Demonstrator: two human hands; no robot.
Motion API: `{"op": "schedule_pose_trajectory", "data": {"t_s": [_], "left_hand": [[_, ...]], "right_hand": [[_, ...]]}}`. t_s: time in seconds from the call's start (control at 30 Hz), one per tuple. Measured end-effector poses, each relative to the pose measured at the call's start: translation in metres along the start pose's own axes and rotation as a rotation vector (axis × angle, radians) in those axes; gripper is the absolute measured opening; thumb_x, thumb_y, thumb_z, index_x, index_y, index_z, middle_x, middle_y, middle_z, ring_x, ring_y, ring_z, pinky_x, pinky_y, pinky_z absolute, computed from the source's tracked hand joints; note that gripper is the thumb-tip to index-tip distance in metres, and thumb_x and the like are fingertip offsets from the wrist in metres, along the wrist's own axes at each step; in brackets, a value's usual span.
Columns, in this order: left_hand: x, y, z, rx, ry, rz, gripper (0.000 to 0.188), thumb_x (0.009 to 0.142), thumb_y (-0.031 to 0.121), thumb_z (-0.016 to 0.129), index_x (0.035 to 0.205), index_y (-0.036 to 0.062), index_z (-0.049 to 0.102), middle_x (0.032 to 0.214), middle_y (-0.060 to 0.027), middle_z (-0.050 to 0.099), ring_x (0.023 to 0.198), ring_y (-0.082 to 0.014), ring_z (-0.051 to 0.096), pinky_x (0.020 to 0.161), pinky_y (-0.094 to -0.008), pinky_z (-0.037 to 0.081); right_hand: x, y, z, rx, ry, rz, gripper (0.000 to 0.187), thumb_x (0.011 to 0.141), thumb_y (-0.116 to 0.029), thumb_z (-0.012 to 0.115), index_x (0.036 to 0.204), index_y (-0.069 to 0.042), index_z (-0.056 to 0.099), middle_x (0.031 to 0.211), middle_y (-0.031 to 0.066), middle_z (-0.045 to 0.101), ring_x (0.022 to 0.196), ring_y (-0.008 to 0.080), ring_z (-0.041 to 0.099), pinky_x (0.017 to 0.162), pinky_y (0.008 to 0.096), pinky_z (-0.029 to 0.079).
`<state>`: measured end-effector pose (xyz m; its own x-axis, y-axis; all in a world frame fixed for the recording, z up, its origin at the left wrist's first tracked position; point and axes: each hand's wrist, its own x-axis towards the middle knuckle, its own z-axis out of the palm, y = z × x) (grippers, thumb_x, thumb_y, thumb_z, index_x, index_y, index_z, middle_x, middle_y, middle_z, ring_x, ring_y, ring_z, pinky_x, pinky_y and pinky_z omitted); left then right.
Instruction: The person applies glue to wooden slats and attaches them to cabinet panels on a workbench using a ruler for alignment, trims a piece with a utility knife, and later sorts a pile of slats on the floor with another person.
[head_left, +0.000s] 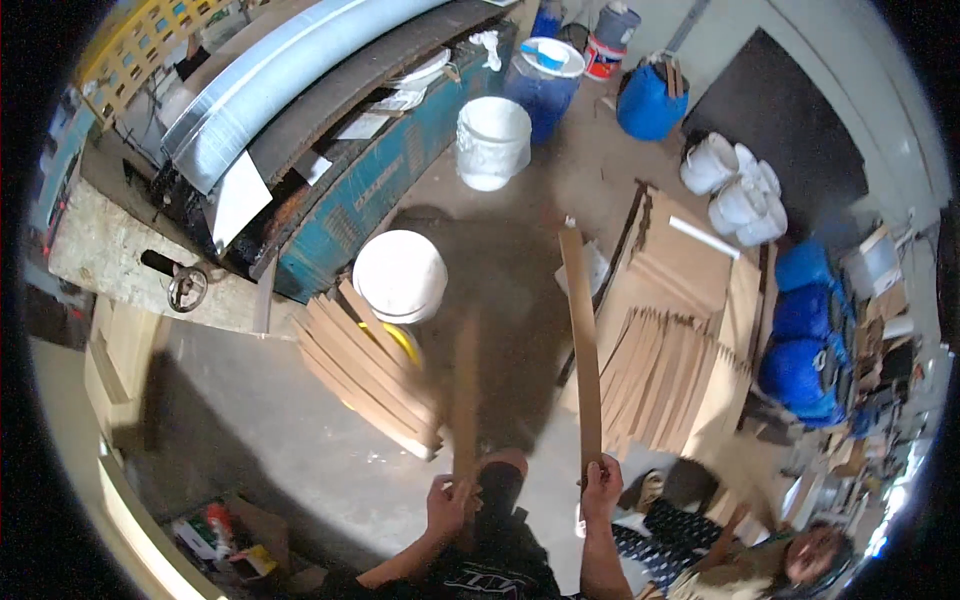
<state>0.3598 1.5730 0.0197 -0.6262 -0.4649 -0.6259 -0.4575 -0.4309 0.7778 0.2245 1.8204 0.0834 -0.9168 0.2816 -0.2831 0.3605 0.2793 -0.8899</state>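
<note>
My left hand (450,503) is closed round the lower end of a long, flat brown cardboard strip (465,400), which is smeared by motion and points away from me. In my right hand (602,485) is the lower end of a second cardboard strip (584,350), sharper and standing nearly lengthwise ahead. The two strips are apart. Beyond my left hand, a fanned pile of similar strips (365,378) rests over something yellow. To the right of my right hand's strip, many more strips (660,385) lie side by side on flat brown sheets (685,265).
A white bucket (400,275) stands behind the left pile, another white bucket (493,140) farther back. A long teal machine (350,205) with a handwheel (187,288) runs along the left. Blue drums (650,103) stand at the back. At lower right a person (770,560) sits close by.
</note>
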Motion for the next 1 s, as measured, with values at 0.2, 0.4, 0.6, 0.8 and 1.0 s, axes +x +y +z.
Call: {"op": "schedule_pose_trajectory", "data": {"t_s": [0.2,0.4,0.6,0.8,1.0], "left_hand": [[0.05,0.094,0.053,0.349,-0.52,-0.022,0.036,0.104,0.036,0.057,0.097,0.001,0.063,0.083,-0.0068,0.069,0.071,-0.0122,0.064,0.065,-0.0315,0.051],[0.227,0.255,0.131,0.086,0.081,0.148,0.037,0.104,0.035,0.054,0.095,-0.0007,0.061,0.078,-0.0094,0.069,0.066,-0.0174,0.066,0.061,-0.033,0.051],[0.38,0.296,0.139,0.138,0.676,0.259,0.045,0.102,0.039,0.05,0.096,-0.0044,0.061,0.079,-0.0153,0.068,0.07,-0.0241,0.067,0.064,-0.0382,0.052],[0.468,0.361,0.148,-0.246,0.597,0.211,0.042,0.104,0.039,0.05,0.105,-0.0022,0.057,0.081,-0.0123,0.067,0.064,-0.0198,0.067,0.053,-0.0331,0.055],[0.527,0.466,0.129,-0.274,0.712,0.156,0.045,0.103,0.043,0.053,0.094,0.0002,0.063,0.079,-0.0095,0.067,0.076,-0.0163,0.066,0.068,-0.0327,0.052]], "right_hand": [[0.111,-0.125,0.044,0.129,-0.219,0.013,0.021,0.103,-0.021,0.054,0.101,0.0,0.059,0.081,0.0069,0.061,0.067,0.0167,0.061,0.06,0.0321,0.051],[0.277,-0.142,0.147,-0.384,-0.094,-0.343,0.039,0.103,-0.029,0.055,0.076,-0.001,0.055,0.063,0.0077,0.057,0.056,0.0189,0.054,0.053,0.0354,0.046],[0.437,-0.222,0.323,-0.459,-0.636,-0.417,0.035,0.101,-0.029,0.059,0.095,0.005,0.067,0.076,0.0142,0.066,0.073,0.0217,0.064,0.064,0.0384,0.05],[0.461,-0.322,0.481,-0.57,-0.926,-0.408,0.041,0.1,-0.032,0.055,0.109,0.007,0.065,0.095,0.0193,0.071,0.088,0.0289,0.067,0.08,0.0401,0.05],[0.506,-0.322,0.614,-0.384,-1.263,-0.463,0.044,0.1,-0.036,0.058,0.113,0.005,0.067,0.102,0.0225,0.071,0.097,0.0325,0.068,0.084,0.0407,0.051]]}}
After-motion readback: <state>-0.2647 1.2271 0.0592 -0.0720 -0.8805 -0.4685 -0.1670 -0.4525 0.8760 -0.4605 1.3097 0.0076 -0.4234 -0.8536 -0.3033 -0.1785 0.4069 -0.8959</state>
